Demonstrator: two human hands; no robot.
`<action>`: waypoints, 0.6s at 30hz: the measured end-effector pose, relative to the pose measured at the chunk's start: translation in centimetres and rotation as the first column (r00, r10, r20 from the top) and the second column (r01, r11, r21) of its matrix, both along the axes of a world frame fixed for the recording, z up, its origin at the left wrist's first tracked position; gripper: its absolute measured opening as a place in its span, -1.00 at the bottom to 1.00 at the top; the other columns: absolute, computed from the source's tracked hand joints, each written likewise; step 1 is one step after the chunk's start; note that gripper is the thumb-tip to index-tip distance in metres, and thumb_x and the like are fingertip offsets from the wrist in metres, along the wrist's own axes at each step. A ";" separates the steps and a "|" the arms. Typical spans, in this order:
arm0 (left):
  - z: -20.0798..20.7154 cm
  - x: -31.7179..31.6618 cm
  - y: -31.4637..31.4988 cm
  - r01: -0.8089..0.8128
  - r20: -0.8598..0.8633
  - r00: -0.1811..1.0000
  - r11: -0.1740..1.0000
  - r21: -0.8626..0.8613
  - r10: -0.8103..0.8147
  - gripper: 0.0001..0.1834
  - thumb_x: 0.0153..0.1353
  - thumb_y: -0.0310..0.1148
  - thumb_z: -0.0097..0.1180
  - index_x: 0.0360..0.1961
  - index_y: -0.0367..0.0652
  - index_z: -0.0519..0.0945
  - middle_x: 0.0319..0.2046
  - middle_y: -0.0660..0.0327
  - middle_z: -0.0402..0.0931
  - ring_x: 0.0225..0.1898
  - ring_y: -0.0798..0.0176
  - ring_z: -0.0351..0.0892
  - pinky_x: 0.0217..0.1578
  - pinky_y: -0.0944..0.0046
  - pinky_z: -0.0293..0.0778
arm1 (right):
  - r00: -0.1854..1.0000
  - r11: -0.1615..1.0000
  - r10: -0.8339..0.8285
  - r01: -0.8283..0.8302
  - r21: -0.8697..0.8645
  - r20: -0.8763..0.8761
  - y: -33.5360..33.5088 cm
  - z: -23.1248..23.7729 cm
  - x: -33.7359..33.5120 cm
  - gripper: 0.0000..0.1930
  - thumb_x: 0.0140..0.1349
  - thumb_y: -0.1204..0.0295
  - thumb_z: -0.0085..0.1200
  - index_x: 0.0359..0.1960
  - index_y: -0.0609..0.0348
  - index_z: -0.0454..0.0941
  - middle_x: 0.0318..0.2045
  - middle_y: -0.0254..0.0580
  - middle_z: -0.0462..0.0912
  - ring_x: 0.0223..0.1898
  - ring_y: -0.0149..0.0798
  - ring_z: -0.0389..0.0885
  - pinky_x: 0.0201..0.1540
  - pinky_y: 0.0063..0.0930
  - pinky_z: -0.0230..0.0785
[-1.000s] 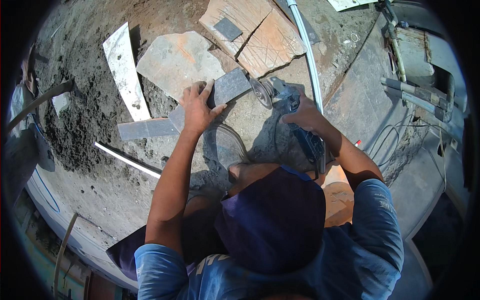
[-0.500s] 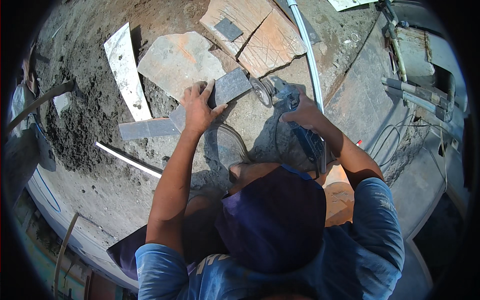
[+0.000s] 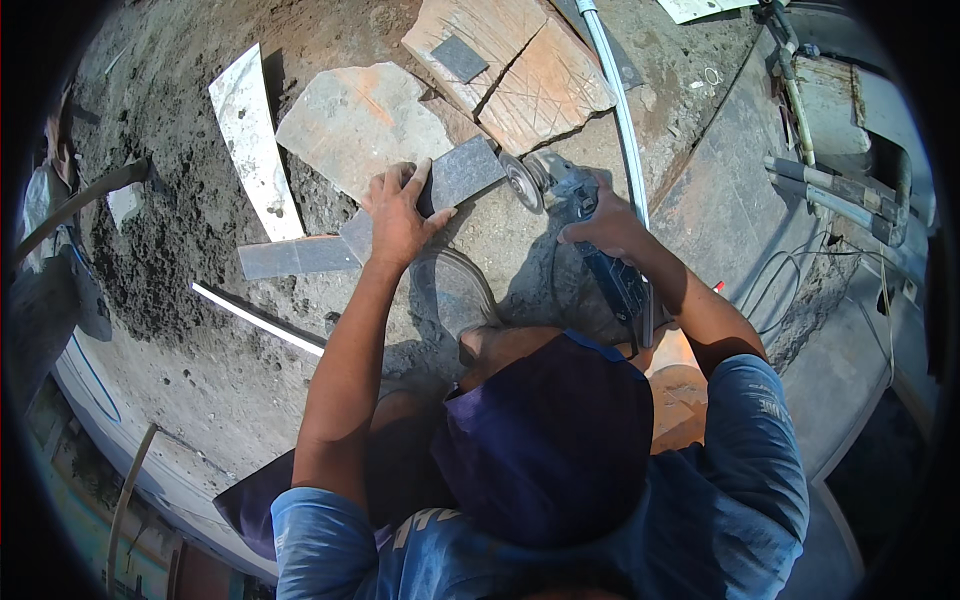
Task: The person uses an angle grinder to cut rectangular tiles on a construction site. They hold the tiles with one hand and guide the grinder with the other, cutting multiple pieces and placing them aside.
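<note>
My left hand [image 3: 398, 222] lies across a dark grey tile strip [image 3: 466, 174], its fingers over the far edge and the thumb along the near edge. The strip slants up to the right, partly hidden under my hand. My right hand [image 3: 610, 226] is wrapped round a blue and black angle grinder [image 3: 618, 288]. The grinder's round disc [image 3: 523, 184] stands beside the strip's right end; whether they touch, I cannot tell. Another dark tile strip [image 3: 300, 258] lies left of my left hand. My foot [image 3: 490, 345] is near the strip, below the disc.
Flat stone slabs [image 3: 365, 125] lie beyond my left hand, and a cracked orange slab [image 3: 540, 95] with a small dark tile piece [image 3: 460, 60] is farther back. A pale pipe [image 3: 622, 120] runs along the right. A white board [image 3: 255, 150] rests on rough mortar at left.
</note>
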State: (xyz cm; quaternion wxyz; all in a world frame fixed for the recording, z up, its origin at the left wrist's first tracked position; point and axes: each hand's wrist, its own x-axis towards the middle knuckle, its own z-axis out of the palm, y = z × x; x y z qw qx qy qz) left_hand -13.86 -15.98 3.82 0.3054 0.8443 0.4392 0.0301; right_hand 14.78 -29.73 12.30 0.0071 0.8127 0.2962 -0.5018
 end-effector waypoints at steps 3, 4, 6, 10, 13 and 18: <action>0.0 0.0 0.0 0.003 -0.001 1.000 1.000 0.006 -0.003 -0.08 -0.08 -0.04 0.54 0.36 0.00 0.51 0.17 0.12 0.39 0.18 -0.06 0.30 0.29 -0.09 0.15 | 1.000 1.000 -0.002 0.002 0.003 0.003 0.0 -0.1 0.0 0.36 -0.23 0.07 0.54 0.53 0.39 -0.10 0.21 0.31 0.53 0.24 0.13 0.54 0.31 -0.27 0.36; 0.0 0.0 0.0 0.004 0.001 1.000 1.000 0.009 -0.004 -0.08 -0.08 -0.04 0.54 0.36 0.01 0.51 0.17 0.12 0.39 0.19 -0.06 0.30 0.29 -0.09 0.15 | 1.000 1.000 -0.004 0.004 0.001 0.002 0.1 -0.1 0.0 0.35 -0.23 0.08 0.54 0.53 0.39 -0.10 0.21 0.30 0.53 0.24 0.12 0.54 0.31 -0.27 0.36; -0.1 -0.1 0.0 0.005 0.005 1.000 1.000 0.012 -0.005 -0.08 -0.08 -0.04 0.54 0.37 0.01 0.51 0.18 0.12 0.39 0.19 -0.05 0.30 0.29 -0.09 0.15 | 1.000 1.000 -0.022 0.022 0.008 -0.012 0.2 0.0 0.0 0.35 -0.24 0.10 0.55 0.53 0.39 -0.10 0.21 0.29 0.54 0.23 0.11 0.55 0.31 -0.28 0.36; -0.1 0.0 0.0 0.004 0.008 1.000 1.000 0.003 -0.004 -0.08 -0.09 -0.04 0.54 0.37 0.01 0.51 0.17 0.13 0.39 0.19 -0.05 0.30 0.29 -0.10 0.15 | 0.998 0.998 -0.048 0.049 0.032 -0.037 0.2 -0.4 0.2 0.35 -0.25 0.14 0.56 0.53 0.41 -0.10 0.20 0.26 0.55 0.22 0.08 0.56 0.30 -0.31 0.37; -0.1 0.0 0.0 0.002 0.009 1.000 1.000 0.011 -0.002 -0.08 -0.09 -0.03 0.54 0.36 0.01 0.51 0.16 0.13 0.39 0.18 -0.04 0.30 0.28 -0.10 0.15 | 0.998 0.997 -0.056 0.058 0.046 -0.030 0.4 -0.3 -0.1 0.29 -0.24 0.19 0.49 0.54 0.35 -0.06 0.20 0.25 0.53 0.21 0.07 0.55 0.27 -0.29 0.39; 0.2 0.1 0.0 -0.001 0.016 1.000 1.000 -0.003 0.001 -0.08 -0.10 -0.07 0.56 0.35 -0.01 0.51 0.19 0.10 0.40 0.20 -0.06 0.30 0.27 -0.09 0.15 | 0.997 0.996 -0.073 0.074 0.056 -0.034 0.5 -0.4 -0.2 0.26 -0.22 0.21 0.45 0.54 0.30 -0.05 0.21 0.26 0.51 0.21 0.07 0.54 0.27 -0.29 0.39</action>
